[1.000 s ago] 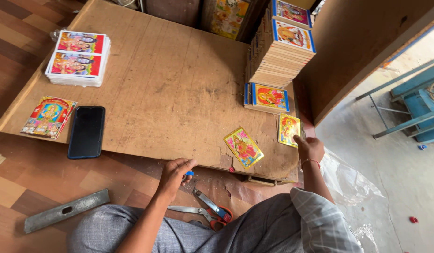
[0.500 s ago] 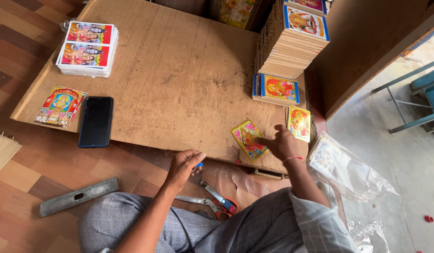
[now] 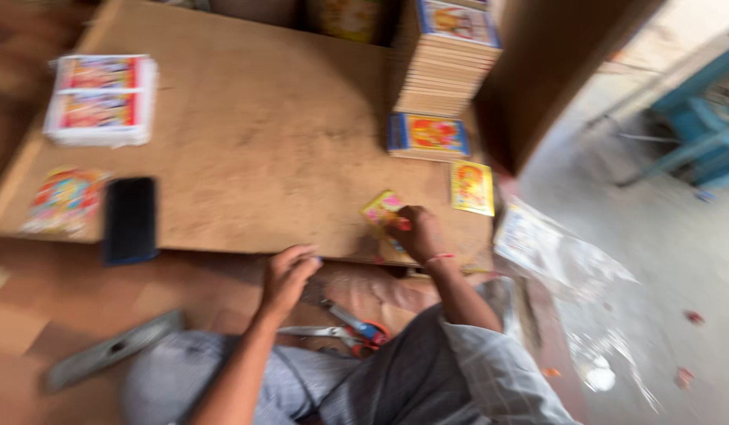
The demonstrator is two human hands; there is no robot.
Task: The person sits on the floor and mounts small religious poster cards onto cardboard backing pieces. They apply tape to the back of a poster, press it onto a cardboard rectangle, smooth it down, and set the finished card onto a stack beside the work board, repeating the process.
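One view only, from the head camera, and it's pretty blurred, so details are soft. The right hand point(image 3: 418, 233) is curled down onto a small colourful picture card point(image 3: 383, 211) lying near the front edge of the desk point(image 3: 262, 134); fingertips look pinched on the card's near corner, though how firm the hold is can't be told. The left hand point(image 3: 288, 271) is loosely closed just off the desk edge, and whether anything is held in it can't be made out. A second yellow card point(image 3: 472, 187) is laid just beside, with a short stack point(image 3: 427, 135) and a tall stack point(image 3: 451, 59) of the same prints behind it. Scissors point(image 3: 357, 330) are resting on the lap below.

For lifting a flat card cleanly, it's probably best slid to the edge first so a corner can be caught, rather than scraped up off the wood. Bending should be avoided.
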